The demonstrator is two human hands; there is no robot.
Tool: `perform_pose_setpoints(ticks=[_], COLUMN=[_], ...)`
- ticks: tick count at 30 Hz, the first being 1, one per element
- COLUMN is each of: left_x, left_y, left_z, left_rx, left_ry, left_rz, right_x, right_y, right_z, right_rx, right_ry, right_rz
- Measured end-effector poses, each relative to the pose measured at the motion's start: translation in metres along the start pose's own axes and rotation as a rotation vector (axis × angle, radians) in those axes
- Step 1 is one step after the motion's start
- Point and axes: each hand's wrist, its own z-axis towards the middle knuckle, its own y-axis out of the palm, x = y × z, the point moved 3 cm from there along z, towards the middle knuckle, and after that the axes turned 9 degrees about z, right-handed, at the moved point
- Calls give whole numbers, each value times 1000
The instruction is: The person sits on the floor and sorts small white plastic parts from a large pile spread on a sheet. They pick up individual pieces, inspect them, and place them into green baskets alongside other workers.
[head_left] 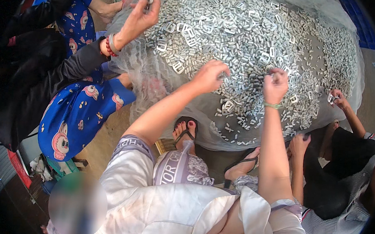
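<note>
A wide pile of small silvery-grey cylinder-shaped pieces (240,47) lies before me, with flat slotted buckles (188,36) scattered through it. Over the near middle of the pile, my left hand (210,77) is closed, its fingers curled round something small and greyish that I cannot make out. My right hand (275,86), wearing a thin greenish band at the wrist, is closed as well above the pieces. Its fingertips are pinched and slightly blurred around a small dark bit too unclear to name. Loose buckles lie close to the right hand.
Pale translucent sheeting (167,100) lies under and around the pile. At the left, a co-worker's hand (140,20) holds up a shiny metal piece. Another person's hand (338,99) at the right holds a buckle (330,98). A blue crate (368,25) stands far right.
</note>
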Motion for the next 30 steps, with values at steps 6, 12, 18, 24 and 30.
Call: perform_pose_setpoints(ticks=[6,12,18,24,30], left_x=[36,34,-27,-8,64], left_y=[44,11,-53,-25,26], left_z=[6,10,85,126,164], left_rx=[-267,-376,344,-18,-158], left_ry=[289,237,-114,-248,-78], left_rz=[215,239,440,396,353], right_x=[-33,-50,-37,7,64], right_y=[-7,35,41,-19,-115], right_z=[23,35,53,101,165], right_rx=[-96,-598,-794,-712,-438], right_ry=[-20,-133,-119,142,254], right_rz=[-326,-729,-879,-1060,-1045])
